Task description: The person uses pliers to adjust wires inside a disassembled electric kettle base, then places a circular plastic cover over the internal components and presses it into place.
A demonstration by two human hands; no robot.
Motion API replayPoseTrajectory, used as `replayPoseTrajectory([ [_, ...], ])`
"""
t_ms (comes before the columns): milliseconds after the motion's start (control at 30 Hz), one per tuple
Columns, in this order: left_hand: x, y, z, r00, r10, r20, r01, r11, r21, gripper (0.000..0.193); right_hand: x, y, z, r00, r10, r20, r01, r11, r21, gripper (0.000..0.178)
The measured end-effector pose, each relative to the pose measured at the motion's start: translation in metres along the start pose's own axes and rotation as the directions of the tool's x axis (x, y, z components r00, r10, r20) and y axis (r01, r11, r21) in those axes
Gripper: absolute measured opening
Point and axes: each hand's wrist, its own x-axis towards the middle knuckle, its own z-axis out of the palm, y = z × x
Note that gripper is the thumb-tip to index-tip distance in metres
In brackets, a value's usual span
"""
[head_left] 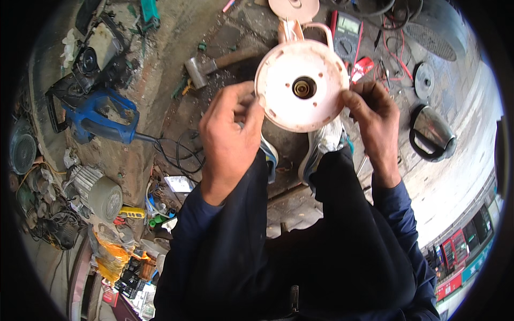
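The person holds a pale pink disc (281,109) out past the knees, above the littered floor (302,216), its flat face turned up toward them. The left grip (230,136) pinches its left edge, thumb on the face and fingers partly hidden; the right grip (375,115) pinches the opposite edge. A brassy ring (302,89) shows inside the dark hole at the disc's middle. Just past the far rim is a pink handle (324,31); I can't tell whether it is joined on. A hammer (197,73) lies to the left, a red-edged meter (347,40) beyond the disc, a shiny kettle (432,132) well to the right. Off left sit a blue tool (104,123) and a grey motor (99,192).
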Motion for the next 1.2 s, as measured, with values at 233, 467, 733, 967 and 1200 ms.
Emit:
replayPoseTrajectory([
  [233,-0.008,0.001,0.0,0.989,-0.144,0.027,0.146,0.976,-0.163,0.019,0.005,0.0,0.001,0.997,-0.076,0.012,0.076,0.997,-0.02,0.019],
  [467,-0.009,0.003,0.002,0.98,-0.198,0.026,0.199,0.952,-0.231,0.015,0.007,-0.004,0.003,0.996,-0.09,-0.01,0.09,0.996,-0.021,0.019],
  [733,-0.01,-0.001,0.0,0.973,-0.227,0.05,0.233,0.952,-0.198,0.01,0.012,0.006,0.011,0.984,-0.177,-0.033,0.178,0.983,0.047,0.021],
  [967,-0.009,-0.004,0.0,0.974,-0.214,0.081,0.22,0.972,-0.082,0.02,0.015,0.011,0.017,0.97,-0.238,-0.051,0.24,0.969,0.05,0.022],
  [1200,-0.004,-0.005,0.001,0.985,-0.165,0.047,0.164,0.986,0.01,0.021,0.015,0.01,0.02,0.941,-0.326,-0.094,0.313,0.94,-0.134,0.021],
])
